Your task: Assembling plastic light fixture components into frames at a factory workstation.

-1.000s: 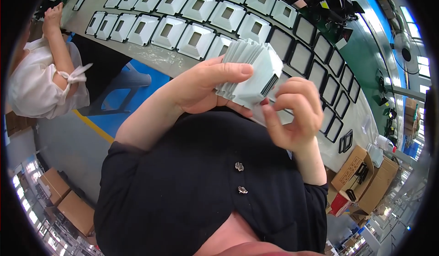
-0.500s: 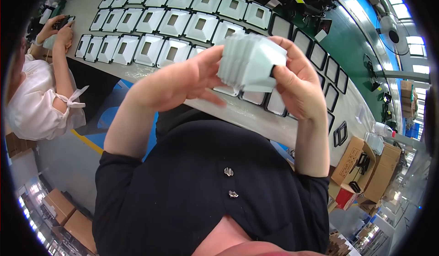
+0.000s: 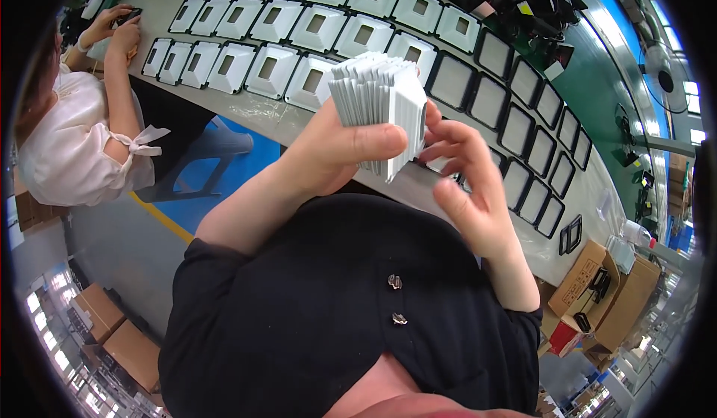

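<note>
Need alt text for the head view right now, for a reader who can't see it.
The person's left hand holds a stack of white frames over a long table, the right hand touching its near end. Rows of white and black frames cover the table; another person sits at left.

The left hand point(image 3: 336, 149) covers the lower part of the stack of white reflector frames point(image 3: 381, 104). The stack hides the right hand's point(image 3: 467, 186) fingertips and part of the workbench point(image 3: 246, 108). A co-worker's face point(image 3: 33, 97) is cut off at the left rim.
</note>
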### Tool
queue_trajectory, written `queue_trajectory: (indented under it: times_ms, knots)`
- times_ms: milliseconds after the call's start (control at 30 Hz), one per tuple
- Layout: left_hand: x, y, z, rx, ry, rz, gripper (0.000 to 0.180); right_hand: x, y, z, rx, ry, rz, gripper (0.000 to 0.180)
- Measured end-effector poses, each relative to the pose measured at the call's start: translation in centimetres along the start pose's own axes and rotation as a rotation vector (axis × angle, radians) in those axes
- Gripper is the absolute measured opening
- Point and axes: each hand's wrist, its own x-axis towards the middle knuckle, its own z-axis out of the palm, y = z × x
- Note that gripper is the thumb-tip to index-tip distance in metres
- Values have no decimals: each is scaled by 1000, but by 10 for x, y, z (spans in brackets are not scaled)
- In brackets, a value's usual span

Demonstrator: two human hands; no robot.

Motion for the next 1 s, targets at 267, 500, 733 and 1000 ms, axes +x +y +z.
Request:
queue_trajectory:
  times_ms: [267,500,733,1000]
  knots:
    - [-11,12,13,-101,-106,-217,48,12,-26,2,-628,123,-534,102]
    - [-13,13,15,-132,-126,-269,51,10,-17,7,-508,183,-590,92]
    - [-16,15,19,-124,-101,-291,49,9,-15,5,-545,181,-638,98]
    - [-17,14,21,-137,-78,-278,47,9,-22,8,-462,192,-599,88]
